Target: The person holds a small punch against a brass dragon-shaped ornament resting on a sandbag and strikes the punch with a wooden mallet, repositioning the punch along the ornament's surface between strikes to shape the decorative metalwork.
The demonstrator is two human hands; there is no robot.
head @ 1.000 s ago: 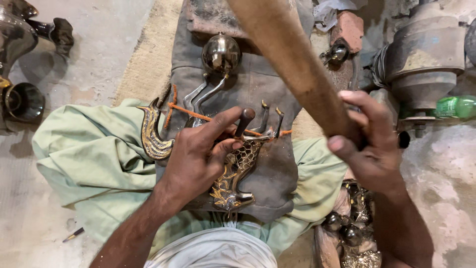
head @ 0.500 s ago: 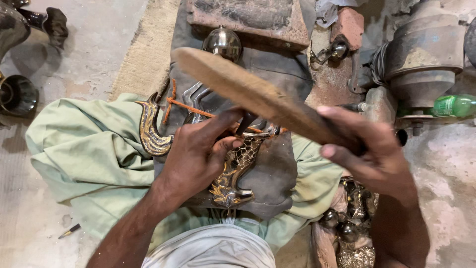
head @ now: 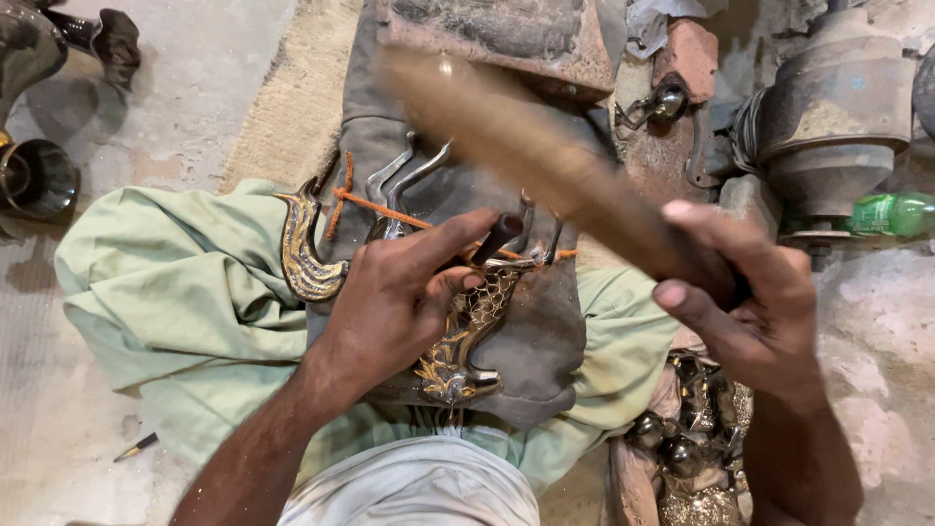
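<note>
My left hand (head: 399,297) pinches a short dark punch (head: 497,237) and holds it upright on an engraved brass animal figure (head: 466,336). The figure lies on a grey leather pad (head: 531,341) across my lap. My right hand (head: 750,307) grips the handle end of a long wooden mallet (head: 545,161), which is blurred and slants up to the left above the punch. A curved brass piece (head: 304,258) of the figure juts out left of my left hand. Silvery metal legs (head: 399,185) and an orange cord (head: 375,207) lie past my fingers.
A rusty block (head: 506,39) sits at the pad's far end. Round metal machine parts (head: 838,107) and a green bottle (head: 891,214) stand at the right. Dark brass vessels (head: 34,175) are at the left. Small brass pieces (head: 682,448) pile beside my right knee. A thin tool (head: 136,446) lies on the floor.
The mallet has swung down from nearly upright to a low slant over the punch. My left hand has kept the punch on the brass figure.
</note>
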